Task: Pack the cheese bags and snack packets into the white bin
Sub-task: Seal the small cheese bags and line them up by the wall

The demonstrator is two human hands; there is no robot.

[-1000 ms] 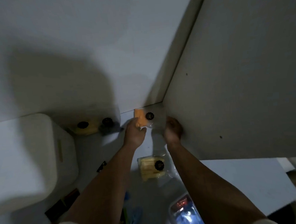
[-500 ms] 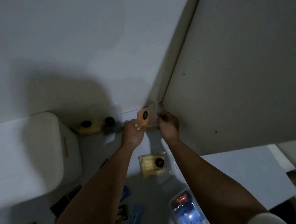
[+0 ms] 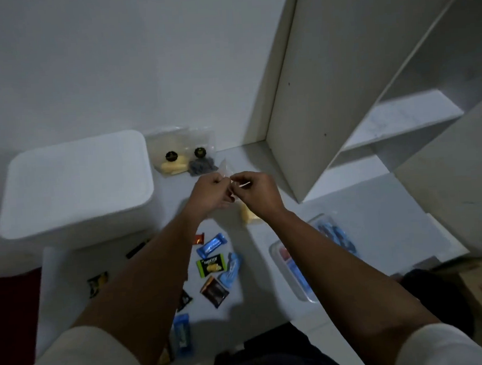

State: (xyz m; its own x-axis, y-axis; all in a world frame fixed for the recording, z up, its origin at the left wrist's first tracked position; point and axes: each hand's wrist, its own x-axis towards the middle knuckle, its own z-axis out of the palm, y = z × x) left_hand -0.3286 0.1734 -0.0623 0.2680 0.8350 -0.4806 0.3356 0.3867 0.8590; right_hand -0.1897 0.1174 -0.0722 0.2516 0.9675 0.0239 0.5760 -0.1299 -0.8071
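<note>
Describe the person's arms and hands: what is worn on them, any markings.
Both forearms are bare from wrist to near the elbow. Pale cream sleeves cover the upper arms, left sleeve and right sleeve. The left hand and right hand wear no gloves; no watch, rings or markings are visible.

Just one head-worn wide-angle cam here, looking steeply down and forward over both forearms at the white bench point(image 3: 261, 164), wall corner up top, pretty close in.

A lidded white bin point(image 3: 73, 187) stands left; two clear cheese bags point(image 3: 183, 154) lean against the wall beside it; snack packets point(image 3: 212, 264) lie scattered nearer.
</note>
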